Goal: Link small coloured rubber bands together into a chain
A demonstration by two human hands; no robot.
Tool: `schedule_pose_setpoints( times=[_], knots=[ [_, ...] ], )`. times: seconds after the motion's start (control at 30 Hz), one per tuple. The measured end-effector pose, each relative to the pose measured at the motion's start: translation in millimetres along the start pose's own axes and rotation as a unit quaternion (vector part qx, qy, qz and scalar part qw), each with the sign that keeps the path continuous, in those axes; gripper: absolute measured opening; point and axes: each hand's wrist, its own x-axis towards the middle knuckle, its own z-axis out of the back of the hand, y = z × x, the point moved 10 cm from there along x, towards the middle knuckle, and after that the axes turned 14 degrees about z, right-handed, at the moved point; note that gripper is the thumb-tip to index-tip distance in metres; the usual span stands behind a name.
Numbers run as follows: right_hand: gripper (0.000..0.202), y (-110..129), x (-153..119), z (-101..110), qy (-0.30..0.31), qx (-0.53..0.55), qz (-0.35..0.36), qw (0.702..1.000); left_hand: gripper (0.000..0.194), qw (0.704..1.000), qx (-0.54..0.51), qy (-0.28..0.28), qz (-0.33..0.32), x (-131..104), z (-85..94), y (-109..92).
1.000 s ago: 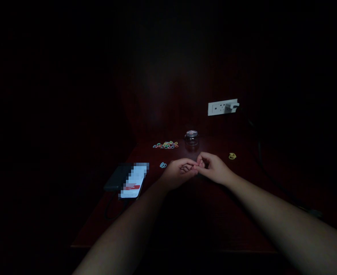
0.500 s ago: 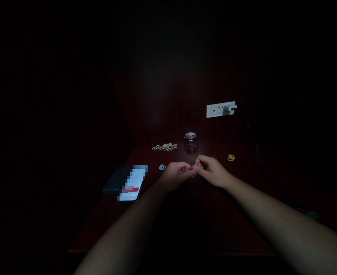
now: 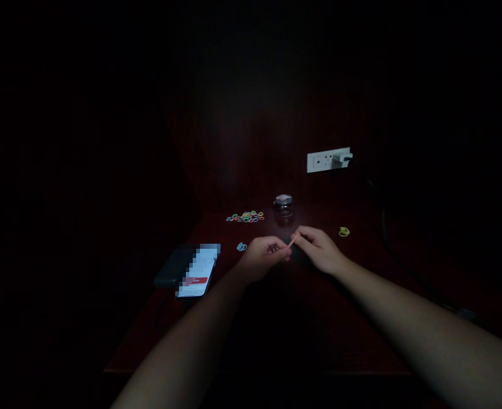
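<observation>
Between my hands a small orange-pink rubber band [image 3: 293, 241] is drawn out into a short strip. My left hand [image 3: 264, 255] pinches its lower end, and my right hand [image 3: 316, 247] pinches the upper end. Just left of my left hand lie a few light-blue rubber bands [image 3: 241, 247]. Yellow rubber bands [image 3: 344, 232] sit together on the table, right of my right hand. Farther back is a loose pile of mixed-colour rubber bands [image 3: 247, 217]. Behind my hands stands a clear lidded jar [image 3: 283, 207].
A lit phone [image 3: 199, 272] lies on the left of the dark red table [image 3: 340, 346], beside a dark flat box-like device [image 3: 174, 267]. A white wall socket [image 3: 325, 161] holds a plug, and a dark cable [image 3: 385, 227] runs down on the right. The surroundings are very dark.
My fingertips have moved slightly apart, and the orange-pink rubber band now shows stretched between them. The loose bands and the jar stay in place.
</observation>
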Motion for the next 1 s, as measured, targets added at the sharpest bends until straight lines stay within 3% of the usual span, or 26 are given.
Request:
schedule_pose_setpoints(
  times=[0.17, 0.37, 0.6, 0.8, 1.0],
  knots=[
    [0.030, 2.7, -1.6, -9.9, 0.042, 0.021, -0.001, 0.999, 0.028, 1.000, 0.008, 0.016, -0.010, -0.6, -4.6, 2.8],
    [0.032, -13.7, -4.4, -0.7, -0.037, 0.116, -0.056, 0.991, 0.025, 0.998, -0.037, 0.026, -0.031, -1.3, -5.0, -0.6],
    [0.028, -5.5, -2.5, -8.0, 0.008, 0.074, -0.028, 0.997, 0.025, 0.999, -0.007, 0.032, -0.031, -4.7, -7.3, -3.6],
    [0.031, -16.5, -2.7, 4.3, -0.054, 0.131, -0.064, 0.988, 0.025, 0.999, -0.028, 0.026, -0.038, -3.6, -6.4, -5.1],
    [0.031, -15.5, -6.0, -13.6, -0.009, 0.159, -0.072, 0.985, 0.024, 0.999, -0.018, 0.039, -0.026, -5.6, -8.1, -5.4]
  ],
)
